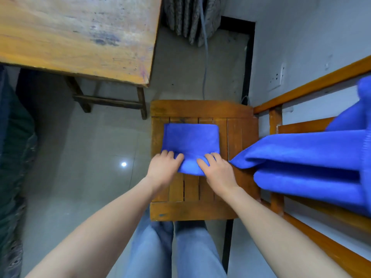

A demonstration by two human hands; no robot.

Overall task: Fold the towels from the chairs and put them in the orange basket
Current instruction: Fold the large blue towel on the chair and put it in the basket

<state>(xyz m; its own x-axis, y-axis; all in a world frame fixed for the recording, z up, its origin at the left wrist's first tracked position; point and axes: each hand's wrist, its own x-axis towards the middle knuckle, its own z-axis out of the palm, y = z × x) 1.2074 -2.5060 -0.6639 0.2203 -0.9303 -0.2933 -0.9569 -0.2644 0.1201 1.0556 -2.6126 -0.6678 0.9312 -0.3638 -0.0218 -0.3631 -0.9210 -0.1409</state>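
Blue towel (190, 141) lies folded on the slatted seat of the wooden chair (236, 137), toward the far side; both hands are at its near edge; left hand (163, 167) has its fingers (167, 153) curled at the near-left corner, thumb on the cloth, gripping it; right hand (217, 171) grips the near-right corner, fingers (210, 156) bent over the fold; the edge bulges up between them; more blue towels (301, 157) hang over wooden rails (311, 87) to the right, one corner just beside the right hand.
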